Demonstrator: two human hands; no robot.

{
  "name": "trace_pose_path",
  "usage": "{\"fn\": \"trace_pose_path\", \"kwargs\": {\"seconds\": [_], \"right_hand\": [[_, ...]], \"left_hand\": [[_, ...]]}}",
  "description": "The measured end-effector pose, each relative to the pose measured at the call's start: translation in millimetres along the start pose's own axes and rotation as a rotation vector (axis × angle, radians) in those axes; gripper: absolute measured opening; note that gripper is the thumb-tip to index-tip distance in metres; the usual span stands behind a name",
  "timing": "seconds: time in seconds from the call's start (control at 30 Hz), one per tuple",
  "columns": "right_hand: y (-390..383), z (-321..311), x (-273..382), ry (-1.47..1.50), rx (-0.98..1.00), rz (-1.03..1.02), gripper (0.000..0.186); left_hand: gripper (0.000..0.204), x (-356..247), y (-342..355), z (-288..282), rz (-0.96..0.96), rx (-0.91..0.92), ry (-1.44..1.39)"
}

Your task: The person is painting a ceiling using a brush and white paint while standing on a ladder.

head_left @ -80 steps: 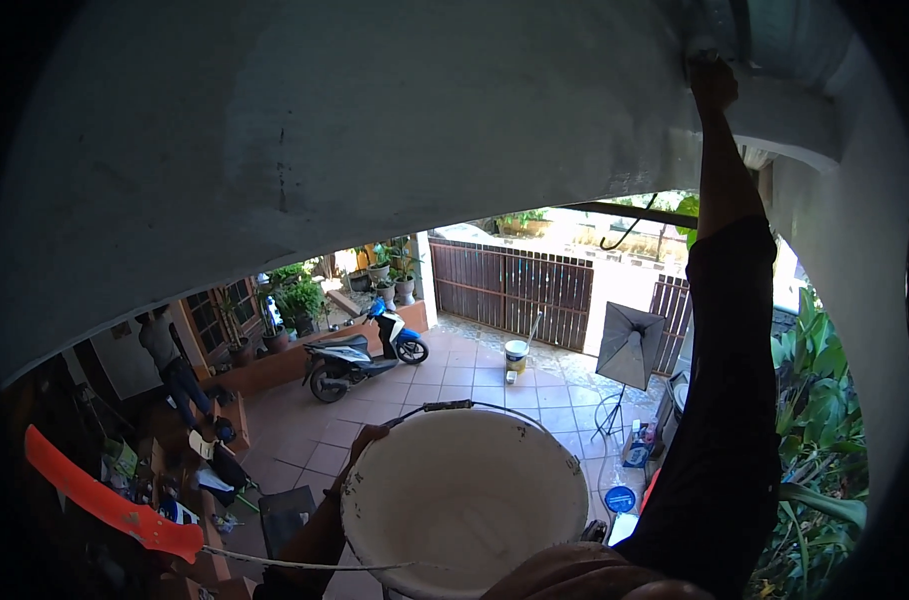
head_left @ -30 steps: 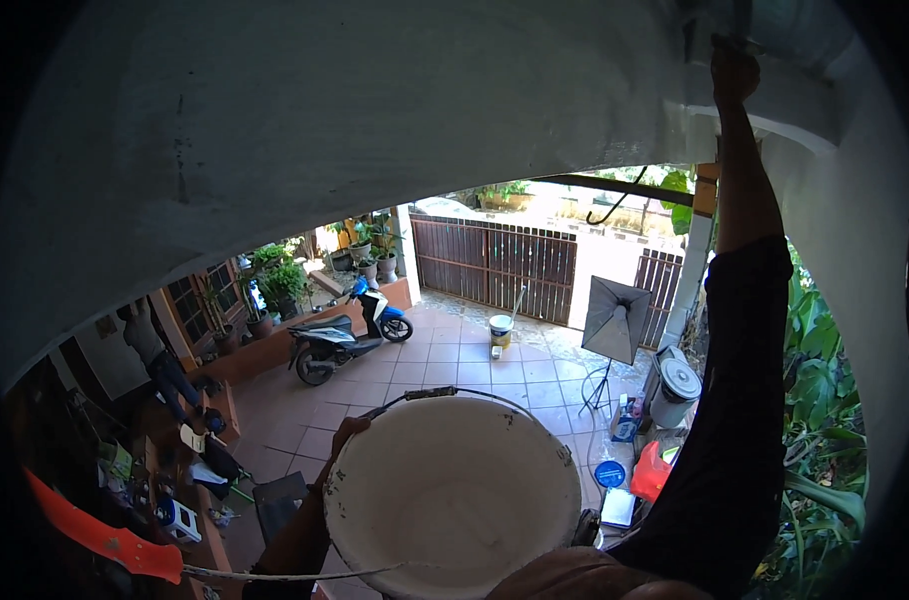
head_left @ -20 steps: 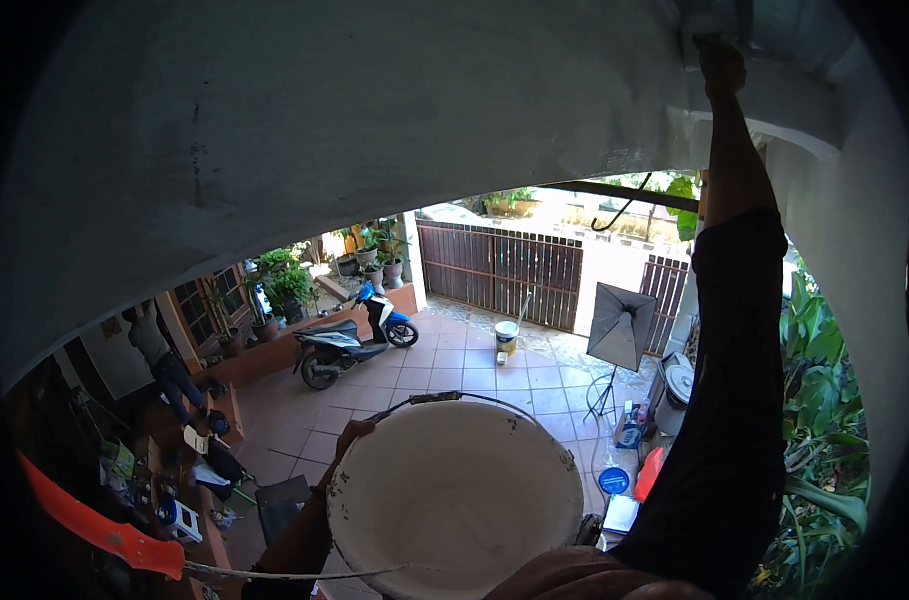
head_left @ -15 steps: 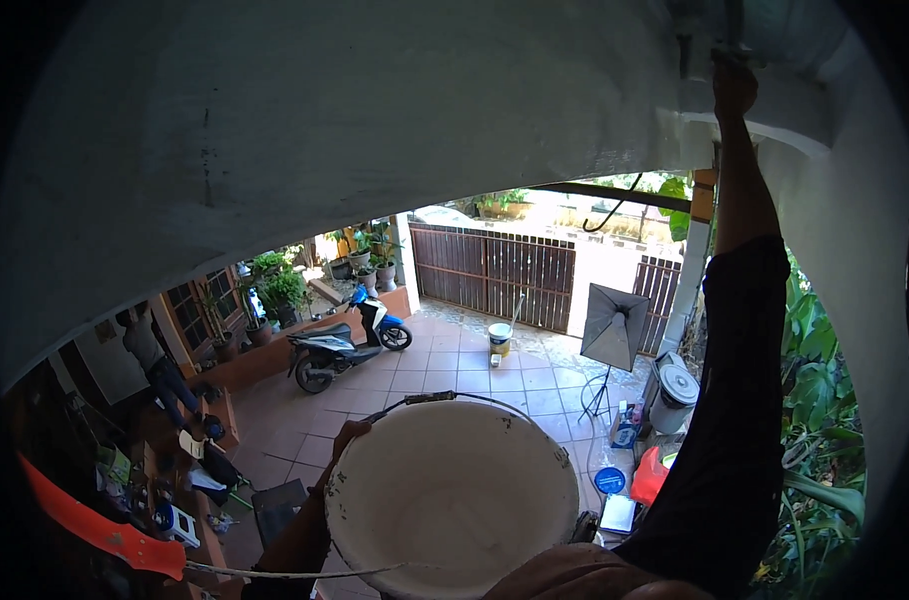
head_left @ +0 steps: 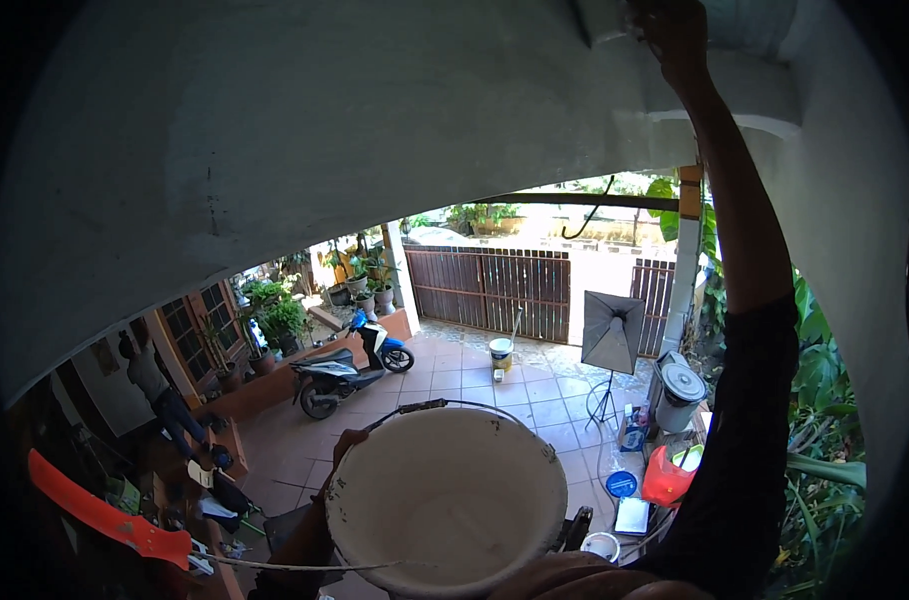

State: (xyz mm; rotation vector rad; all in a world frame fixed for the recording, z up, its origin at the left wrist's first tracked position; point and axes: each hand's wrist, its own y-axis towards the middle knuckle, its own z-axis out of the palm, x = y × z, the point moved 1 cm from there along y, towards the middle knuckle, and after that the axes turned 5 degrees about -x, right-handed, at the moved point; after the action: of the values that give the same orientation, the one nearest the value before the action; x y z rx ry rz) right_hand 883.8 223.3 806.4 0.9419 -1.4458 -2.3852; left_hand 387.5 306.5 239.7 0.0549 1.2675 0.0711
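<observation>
My right hand [head_left: 675, 40] is raised at the upper right against the painted grey ceiling [head_left: 395, 90], closed on something small that I cannot make out. My left hand [head_left: 347, 443] grips the left side of a white bucket [head_left: 445, 490], whose rim is chipped, whose wire handle arches at the far side and whose inside holds pale paint or residue. A long orange-handled tool [head_left: 110, 515] lies at the lower left, its thin shaft reaching across to the bucket.
Below are a scooter [head_left: 350, 360], a paint pail [head_left: 502, 352], a softbox stand [head_left: 613, 335], a grey bin [head_left: 680, 390], a red bag [head_left: 665, 478] and a wooden gate [head_left: 485, 290]. Another person [head_left: 155, 385] stands at left by steps with clutter. Plants [head_left: 825, 410] fill the right.
My right hand has moved left and up along the ceiling, and its forearm slants more. My left hand still holds the bucket, which sits slightly lower and left in view.
</observation>
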Motion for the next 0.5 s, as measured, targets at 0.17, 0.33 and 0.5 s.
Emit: {"fn": "trace_pose_path", "kwargs": {"seconds": [0.17,0.33,0.5], "right_hand": [[-5.2,-24.8,-26.7,0.228,-0.09,0.344,0.014],[-51.3,-38.8,-89.4,-0.896,-0.057,-0.407,0.03],[-113.2,-31.2,-134.7,-0.697,-0.089,0.458,0.039]], "left_hand": [[0.032,-40.4,-25.9,34.4,0.123,-0.015,0.079],[0.033,-3.1,20.7,-9.0,-0.326,0.14,-0.235],[0.034,-20.8,7.8,5.2,-0.219,0.074,-0.145]]}}
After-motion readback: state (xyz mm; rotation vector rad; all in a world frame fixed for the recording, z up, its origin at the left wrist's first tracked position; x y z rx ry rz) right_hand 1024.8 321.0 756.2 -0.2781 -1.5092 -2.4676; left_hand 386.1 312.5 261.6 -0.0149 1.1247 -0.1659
